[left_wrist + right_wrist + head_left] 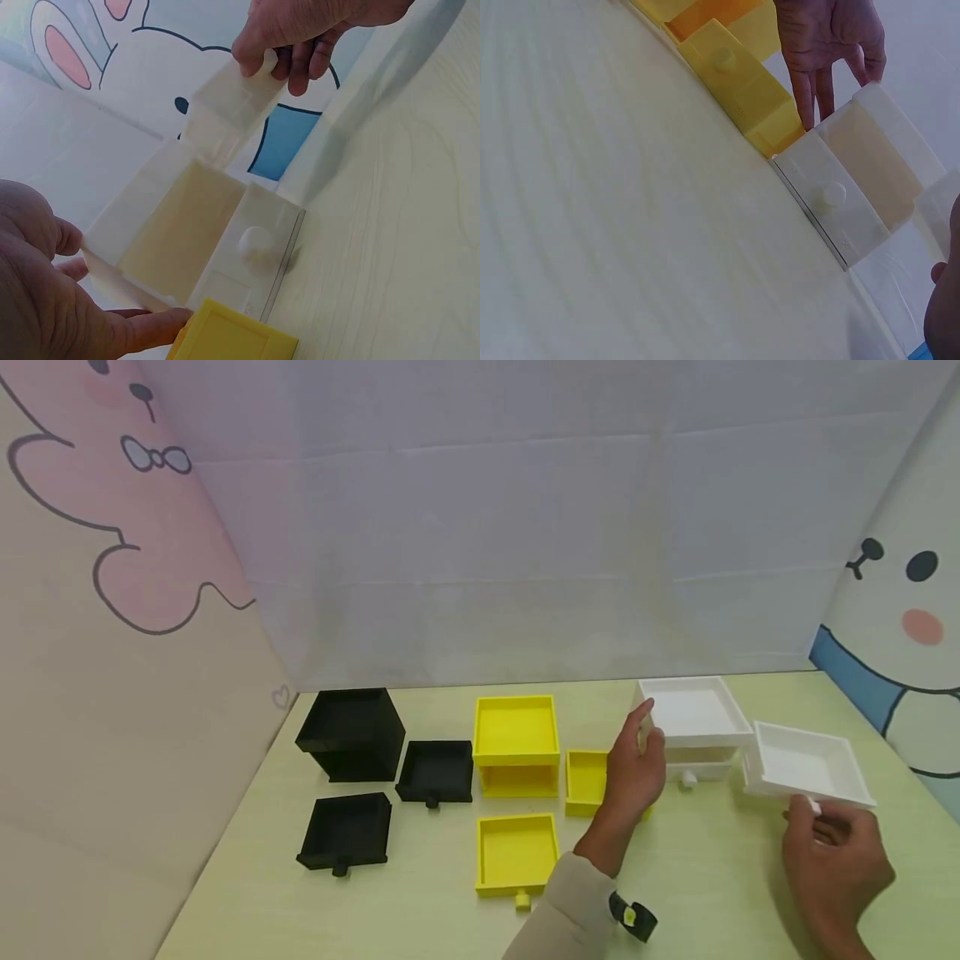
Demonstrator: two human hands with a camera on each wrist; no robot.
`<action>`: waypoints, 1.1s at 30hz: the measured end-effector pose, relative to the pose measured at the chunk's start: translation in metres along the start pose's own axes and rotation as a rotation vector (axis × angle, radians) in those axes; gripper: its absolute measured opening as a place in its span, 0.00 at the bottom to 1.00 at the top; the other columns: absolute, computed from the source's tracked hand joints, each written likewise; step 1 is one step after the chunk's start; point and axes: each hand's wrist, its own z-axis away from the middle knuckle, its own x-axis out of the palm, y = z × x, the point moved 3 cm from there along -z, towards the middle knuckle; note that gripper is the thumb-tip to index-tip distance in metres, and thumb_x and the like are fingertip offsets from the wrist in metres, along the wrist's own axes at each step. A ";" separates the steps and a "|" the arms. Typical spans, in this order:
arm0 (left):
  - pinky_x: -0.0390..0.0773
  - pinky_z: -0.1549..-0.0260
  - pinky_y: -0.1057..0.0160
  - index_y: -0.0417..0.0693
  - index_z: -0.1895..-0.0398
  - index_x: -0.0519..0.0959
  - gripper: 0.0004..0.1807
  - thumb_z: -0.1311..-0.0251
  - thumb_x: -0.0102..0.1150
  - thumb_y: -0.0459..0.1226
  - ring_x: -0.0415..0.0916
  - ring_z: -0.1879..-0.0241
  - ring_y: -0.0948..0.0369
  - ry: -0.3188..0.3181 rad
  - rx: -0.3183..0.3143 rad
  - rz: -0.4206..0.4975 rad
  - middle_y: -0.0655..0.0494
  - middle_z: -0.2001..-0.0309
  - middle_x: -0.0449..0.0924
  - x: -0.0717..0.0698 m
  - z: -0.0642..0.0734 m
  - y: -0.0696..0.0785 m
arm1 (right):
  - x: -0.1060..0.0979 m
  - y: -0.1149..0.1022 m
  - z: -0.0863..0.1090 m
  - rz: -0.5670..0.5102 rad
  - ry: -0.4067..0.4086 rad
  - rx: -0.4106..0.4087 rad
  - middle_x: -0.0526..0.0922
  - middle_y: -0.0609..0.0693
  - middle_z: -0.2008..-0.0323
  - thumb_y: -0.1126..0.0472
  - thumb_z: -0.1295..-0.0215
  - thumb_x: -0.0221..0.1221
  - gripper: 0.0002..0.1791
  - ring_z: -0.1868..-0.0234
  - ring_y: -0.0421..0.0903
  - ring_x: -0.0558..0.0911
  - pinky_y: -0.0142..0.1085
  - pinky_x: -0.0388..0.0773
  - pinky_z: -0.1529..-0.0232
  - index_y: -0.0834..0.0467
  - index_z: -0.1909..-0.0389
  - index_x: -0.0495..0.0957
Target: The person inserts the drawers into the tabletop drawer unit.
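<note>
Thumb and fingers of the right hand (838,856) pinch the knob (815,807) of a white drawer (810,764), which is raised and tilted just beside the right front of the white cabinet (693,710); whether the two touch, I cannot tell. The left hand (636,768) has its fingers spread against the cabinet's left side. The lower white drawer (708,770) sits in the cabinet, with an open slot above it.

For good handling, the pinch wants to stay firm yet light, since a single small knob probably lets the drawer twist. Levelling it and squaring its edges to the slot would likely avoid jamming, while the left hand steadies the cabinet. Care is due near the yellow drawer (585,777), close beside that hand.

Farther left stand the yellow cabinet (516,727), another yellow drawer (517,852) in front of it, and the black cabinet (352,727) with two black drawers (348,831).

No brand or label is legible. Faint marks (251,306) on the lower drawer's front are too small to read, as is the emblem on the dark wristband (633,920).
</note>
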 end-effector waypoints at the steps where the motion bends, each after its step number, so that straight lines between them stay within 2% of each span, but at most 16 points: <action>1: 0.67 0.44 0.47 0.79 0.38 0.66 0.21 0.32 0.44 0.47 0.65 0.39 0.59 0.000 0.000 0.003 0.66 0.38 0.68 0.000 0.000 0.000 | 0.000 -0.001 0.000 -0.004 0.009 -0.004 0.72 0.19 0.81 0.60 0.45 0.60 0.09 0.82 0.17 0.72 0.12 0.65 0.79 0.41 0.74 0.73; 6: 0.67 0.43 0.46 0.82 0.39 0.65 0.20 0.32 0.44 0.48 0.64 0.38 0.60 -0.003 -0.020 0.002 0.68 0.38 0.67 0.002 0.000 0.002 | -0.001 -0.006 0.000 -0.021 0.055 -0.042 0.74 0.22 0.78 0.60 0.45 0.60 0.07 0.80 0.18 0.73 0.12 0.65 0.77 0.43 0.72 0.76; 10: 0.66 0.43 0.47 0.81 0.39 0.65 0.21 0.32 0.44 0.48 0.64 0.38 0.60 0.004 -0.017 -0.011 0.68 0.38 0.67 0.002 0.000 0.002 | -0.002 -0.007 0.002 -0.040 0.074 -0.037 0.75 0.23 0.78 0.61 0.46 0.60 0.06 0.80 0.19 0.74 0.12 0.66 0.77 0.44 0.72 0.76; 17: 0.67 0.43 0.48 0.77 0.38 0.66 0.21 0.33 0.44 0.46 0.65 0.39 0.61 0.031 0.019 -0.034 0.67 0.38 0.68 0.004 0.001 0.001 | -0.005 -0.008 0.008 -0.052 0.091 0.023 0.82 0.39 0.77 0.62 0.45 0.59 0.10 0.81 0.21 0.75 0.13 0.67 0.79 0.41 0.74 0.74; 18: 0.67 0.43 0.48 0.77 0.38 0.66 0.21 0.33 0.44 0.46 0.66 0.40 0.61 0.035 0.025 -0.038 0.67 0.38 0.68 0.004 0.001 0.001 | -0.005 -0.008 0.009 -0.054 0.090 0.025 0.83 0.40 0.76 0.62 0.45 0.59 0.10 0.81 0.21 0.75 0.13 0.67 0.79 0.41 0.74 0.74; 20: 0.68 0.44 0.49 0.76 0.38 0.66 0.21 0.32 0.44 0.45 0.72 0.50 0.61 0.034 0.025 -0.038 0.66 0.39 0.69 0.004 0.000 0.001 | -0.006 -0.009 0.009 -0.050 0.091 0.023 0.84 0.43 0.75 0.61 0.45 0.59 0.10 0.80 0.20 0.75 0.13 0.67 0.79 0.40 0.73 0.73; 22: 0.69 0.46 0.50 0.77 0.39 0.66 0.21 0.33 0.44 0.46 0.73 0.53 0.60 0.032 0.016 -0.047 0.65 0.40 0.70 0.004 -0.001 0.002 | -0.006 -0.010 0.010 -0.054 0.091 0.022 0.84 0.45 0.75 0.62 0.45 0.59 0.10 0.80 0.20 0.75 0.13 0.67 0.79 0.41 0.73 0.74; 24: 0.70 0.46 0.49 0.79 0.39 0.66 0.21 0.33 0.44 0.46 0.73 0.54 0.59 0.021 -0.005 -0.048 0.63 0.40 0.70 0.004 -0.002 0.003 | -0.006 -0.011 0.011 -0.059 0.091 0.022 0.84 0.45 0.75 0.62 0.45 0.59 0.10 0.81 0.20 0.75 0.13 0.67 0.79 0.41 0.73 0.74; 25: 0.70 0.47 0.48 0.80 0.39 0.66 0.20 0.33 0.44 0.47 0.73 0.53 0.59 0.011 -0.022 -0.047 0.63 0.40 0.70 0.003 -0.003 0.004 | -0.006 -0.011 0.011 -0.059 0.093 0.024 0.83 0.42 0.76 0.62 0.45 0.59 0.10 0.81 0.20 0.75 0.13 0.67 0.79 0.41 0.74 0.73; 27: 0.70 0.47 0.46 0.82 0.40 0.65 0.20 0.33 0.44 0.48 0.69 0.43 0.58 -0.011 -0.049 -0.056 0.63 0.40 0.70 0.002 -0.003 0.005 | -0.007 -0.011 0.013 -0.058 0.097 0.030 0.81 0.34 0.78 0.62 0.45 0.59 0.11 0.81 0.20 0.74 0.13 0.67 0.79 0.40 0.74 0.73; 30: 0.71 0.48 0.47 0.82 0.39 0.64 0.20 0.33 0.45 0.49 0.68 0.43 0.58 -0.053 -0.063 -0.066 0.63 0.40 0.70 -0.001 -0.004 0.005 | -0.007 -0.011 0.015 -0.040 0.099 0.036 0.76 0.26 0.78 0.62 0.44 0.59 0.13 0.82 0.19 0.73 0.13 0.66 0.80 0.38 0.75 0.70; 31: 0.72 0.50 0.48 0.83 0.39 0.63 0.21 0.33 0.45 0.50 0.69 0.44 0.58 -0.067 -0.062 -0.076 0.63 0.40 0.70 -0.003 -0.005 0.005 | -0.007 -0.012 0.016 -0.035 0.100 0.039 0.76 0.26 0.78 0.62 0.43 0.58 0.13 0.82 0.18 0.73 0.13 0.66 0.80 0.38 0.75 0.70; 33: 0.75 0.53 0.50 0.83 0.38 0.62 0.21 0.33 0.45 0.50 0.70 0.45 0.58 -0.090 -0.056 -0.094 0.63 0.41 0.70 -0.006 -0.006 0.005 | -0.007 -0.013 0.018 -0.039 0.102 0.041 0.80 0.32 0.77 0.62 0.44 0.58 0.13 0.82 0.19 0.73 0.13 0.66 0.80 0.38 0.75 0.70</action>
